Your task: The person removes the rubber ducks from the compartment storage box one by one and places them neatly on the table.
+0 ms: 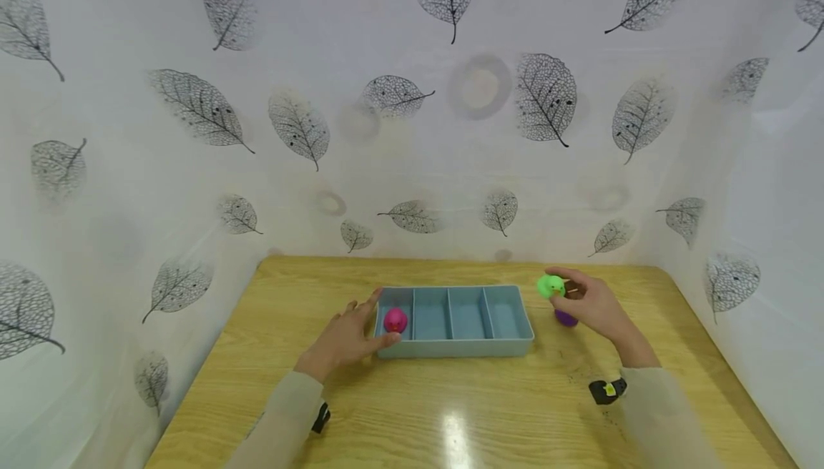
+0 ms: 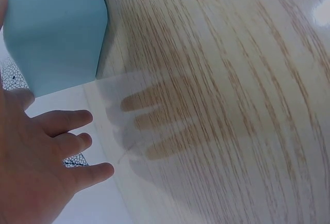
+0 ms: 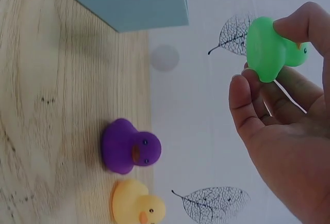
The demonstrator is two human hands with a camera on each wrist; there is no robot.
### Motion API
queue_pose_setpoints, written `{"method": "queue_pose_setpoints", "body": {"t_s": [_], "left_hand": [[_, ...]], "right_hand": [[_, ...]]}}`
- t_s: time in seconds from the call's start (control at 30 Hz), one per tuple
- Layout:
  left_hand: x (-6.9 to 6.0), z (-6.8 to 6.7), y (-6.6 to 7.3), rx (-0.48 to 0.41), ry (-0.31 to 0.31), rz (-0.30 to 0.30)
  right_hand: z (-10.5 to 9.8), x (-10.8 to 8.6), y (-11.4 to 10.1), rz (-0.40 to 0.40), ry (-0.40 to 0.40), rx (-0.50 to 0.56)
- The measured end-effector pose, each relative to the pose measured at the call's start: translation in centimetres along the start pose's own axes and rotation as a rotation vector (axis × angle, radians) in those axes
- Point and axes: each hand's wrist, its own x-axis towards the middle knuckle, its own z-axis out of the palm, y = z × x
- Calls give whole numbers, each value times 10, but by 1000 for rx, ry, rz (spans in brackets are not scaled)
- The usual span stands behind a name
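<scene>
A green rubber duck [image 1: 550, 286] is pinched between the thumb and fingers of my right hand [image 1: 595, 306], raised off the table to the right of the tray. In the right wrist view the green duck [image 3: 268, 51] is tipped, its flat base showing. My left hand [image 1: 347, 333] spans the left end of the pale blue divided tray [image 1: 450, 348], thumb at the front rim and forefinger by the back corner. The left wrist view shows the other fingers [image 2: 72, 123] spread, off the tray. Inside the leftmost compartment sits a pink rubber duck [image 1: 395, 321].
On the table stand a purple rubber duck [image 3: 121, 146] and a yellow rubber duck [image 3: 131, 203], side by side right of the tray. The head view shows just part of the purple one, under my right hand. Leaf-printed white sheeting [image 1: 476, 154] surrounds the wooden table [image 1: 399, 412].
</scene>
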Motion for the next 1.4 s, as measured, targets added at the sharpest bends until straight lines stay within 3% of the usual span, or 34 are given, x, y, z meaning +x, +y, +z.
{"method": "queue_pose_setpoints", "body": {"t_s": [0.37,0.73,1.1,1.4], "left_hand": [[0,0,-1,6,5,-1],[0,2,-3,-4,9,-1],[0,2,-3,8,14,3],[0,2,-2,-3,10,8]], "right_hand": [[-21,-10,19,-2,35,-76],[-41,-18,39,77,24,-127],[-59,-27,56,104,53,-165],[-66,-34,75,152,65,-155]]}}
